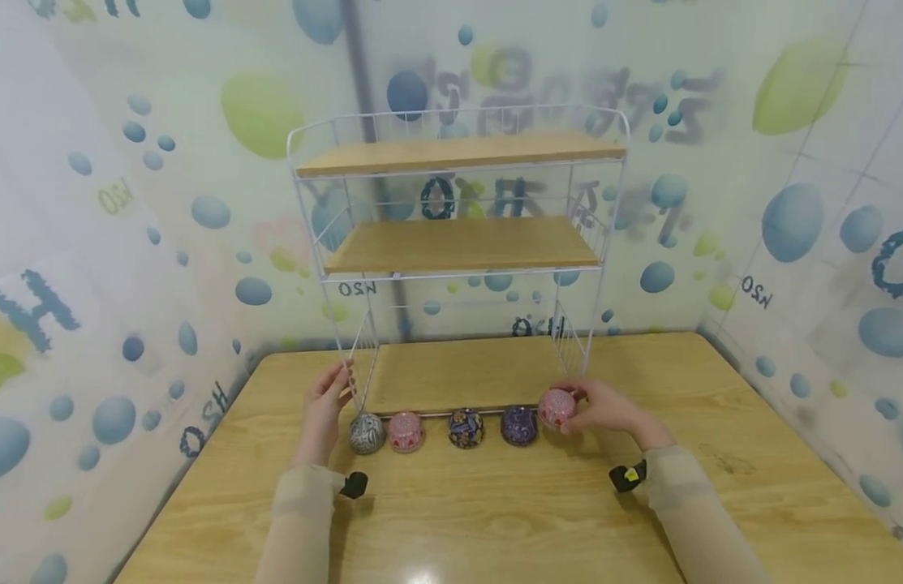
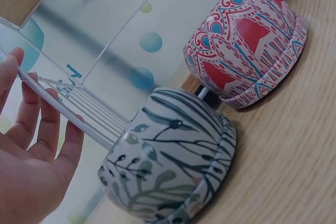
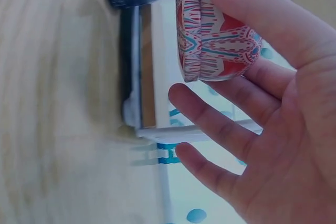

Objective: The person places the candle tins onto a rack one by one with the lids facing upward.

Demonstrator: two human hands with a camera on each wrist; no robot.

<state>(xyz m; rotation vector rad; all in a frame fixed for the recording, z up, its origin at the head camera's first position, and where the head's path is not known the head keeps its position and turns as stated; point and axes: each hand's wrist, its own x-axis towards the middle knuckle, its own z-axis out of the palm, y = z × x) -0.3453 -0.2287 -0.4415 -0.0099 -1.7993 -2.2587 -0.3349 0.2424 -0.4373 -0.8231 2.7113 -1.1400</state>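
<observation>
My left hand (image 1: 325,401) pinches the front left post of a white wire shelf rack (image 2: 86,125) between thumb and fingers. Close beside it on the table sits a round tin with grey-green leaf patterns (image 1: 367,433). To the right of that stand a red-patterned tin (image 2: 247,43), a dark flowered tin (image 1: 466,427) and a purple tin (image 1: 519,425), lined along the rack's front. My right hand (image 1: 600,405) holds a second red-patterned tin (image 3: 218,35) between thumb and fingers, raised off the table at the row's right end. Its lower two fingers stretch out free of the tin.
The rack has two raised wooden shelves, an upper (image 1: 462,152) and a middle one (image 1: 462,243), above the wooden table (image 1: 458,519). Its lower rail runs just behind the tins. Walls with blue and green spots enclose the table at the back and sides.
</observation>
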